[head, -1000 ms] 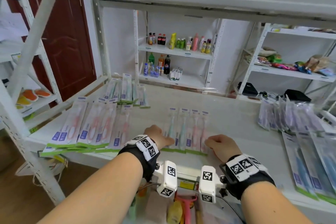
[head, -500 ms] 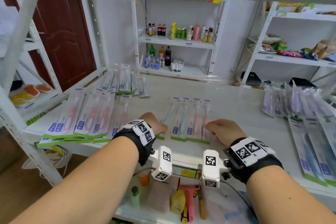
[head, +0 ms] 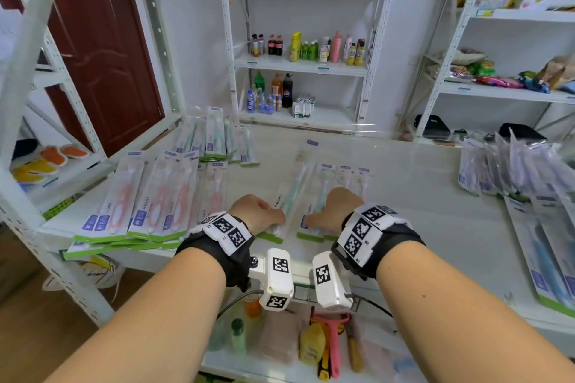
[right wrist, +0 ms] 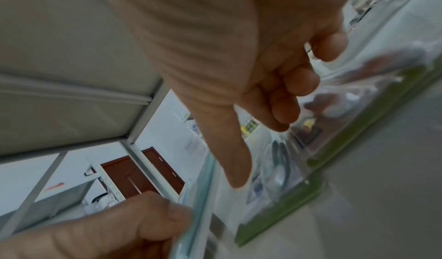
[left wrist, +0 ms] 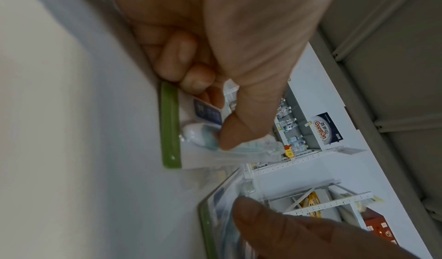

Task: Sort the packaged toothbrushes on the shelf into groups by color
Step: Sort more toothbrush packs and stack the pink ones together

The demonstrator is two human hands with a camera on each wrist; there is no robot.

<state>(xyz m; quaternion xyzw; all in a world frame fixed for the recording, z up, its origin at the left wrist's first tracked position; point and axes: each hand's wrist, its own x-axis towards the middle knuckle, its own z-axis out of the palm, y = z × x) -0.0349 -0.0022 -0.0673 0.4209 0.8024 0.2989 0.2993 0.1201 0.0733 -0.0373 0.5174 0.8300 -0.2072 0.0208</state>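
Note:
My left hand (head: 259,214) (left wrist: 212,112) pinches the near end of a teal toothbrush package (head: 294,186) (left wrist: 170,130) between thumb and curled fingers. That package is tilted out of the short row on the white shelf (head: 404,196). My right hand (head: 329,208) (right wrist: 259,151) rests on the row beside it. Its straight thumb presses a second teal package (head: 311,225) (right wrist: 275,178), and its loosely curled fingers lie on the pink ones (head: 345,179). A pink group (head: 155,199) lies at the left. A teal group (head: 214,137) sits behind it.
Purple-tinted packages (head: 513,171) stand at the right, with blue ones (head: 547,246) lying in front of them. Shelf uprights (head: 161,50) frame the left side. A lower shelf under my wrists holds bottles and a pink tool (head: 333,342). Bare shelf lies between the row and the right piles.
My left hand has pulled the leftmost teal package out of the row and angled it. My right hand has shifted left from the row's right edge onto the neighbouring teal package.

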